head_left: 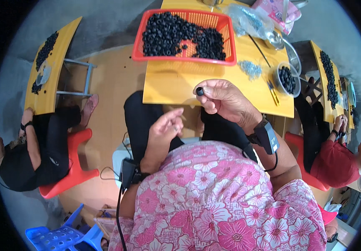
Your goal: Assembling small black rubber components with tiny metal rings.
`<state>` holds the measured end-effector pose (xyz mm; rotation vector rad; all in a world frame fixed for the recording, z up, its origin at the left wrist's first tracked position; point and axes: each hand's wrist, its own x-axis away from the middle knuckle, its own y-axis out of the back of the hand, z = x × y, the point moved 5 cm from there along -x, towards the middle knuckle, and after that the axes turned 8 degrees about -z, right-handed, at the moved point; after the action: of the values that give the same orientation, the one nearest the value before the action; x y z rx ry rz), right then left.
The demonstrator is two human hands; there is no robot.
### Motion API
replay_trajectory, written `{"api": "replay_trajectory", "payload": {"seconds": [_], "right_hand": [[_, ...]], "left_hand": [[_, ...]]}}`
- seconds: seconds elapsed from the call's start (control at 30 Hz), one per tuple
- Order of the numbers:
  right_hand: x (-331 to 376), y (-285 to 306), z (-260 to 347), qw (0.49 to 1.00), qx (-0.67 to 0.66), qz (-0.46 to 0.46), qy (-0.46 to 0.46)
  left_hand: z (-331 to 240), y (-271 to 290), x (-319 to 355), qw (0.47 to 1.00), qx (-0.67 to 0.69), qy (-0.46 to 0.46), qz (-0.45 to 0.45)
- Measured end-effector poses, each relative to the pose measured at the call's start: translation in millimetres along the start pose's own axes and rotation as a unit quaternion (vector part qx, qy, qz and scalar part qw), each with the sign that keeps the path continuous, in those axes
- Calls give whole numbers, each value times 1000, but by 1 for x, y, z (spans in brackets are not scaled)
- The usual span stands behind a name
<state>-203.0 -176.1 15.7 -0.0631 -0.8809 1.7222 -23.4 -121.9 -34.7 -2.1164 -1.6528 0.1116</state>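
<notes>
A small black cylindrical plastic piece with a hollow end (199,90) is pinched between the thumb and forefinger of my right hand (224,96), just in front of the table's near edge. My left hand (166,126) is lower and to the left, over my lap and apart from the right. Its fingers are curled together; what they hold, if anything, is too small to make out. Beyond both hands, a red plastic basket (184,61) full of similar black pieces stands on the yellow table (168,85).
Small silvery metal parts (250,70) lie in a pile right of the basket. Beside them are a clear tub (289,79) of black pieces, yellow-handled pliers (273,93) and a plastic bag (249,21). People sit at yellow tables on both sides. A blue stool (59,234) is behind left.
</notes>
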Motion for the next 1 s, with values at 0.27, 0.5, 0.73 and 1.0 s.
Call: {"api": "replay_trajectory", "payload": {"seconds": [0.27,0.5,0.73,1.0], "right_hand": [[29,-17,-64,988,-75,83,-105],[32,-23,-68,997,-17,67,-38],[32,-30,-46,978,190,49,66],[28,-31,-47,953,245,116,135]], "left_hand": [[-25,-28,15,994,-35,-102,8],[-20,-18,22,995,6,-99,-24],[0,-15,22,986,160,54,-14],[8,-17,26,968,196,146,52]]}}
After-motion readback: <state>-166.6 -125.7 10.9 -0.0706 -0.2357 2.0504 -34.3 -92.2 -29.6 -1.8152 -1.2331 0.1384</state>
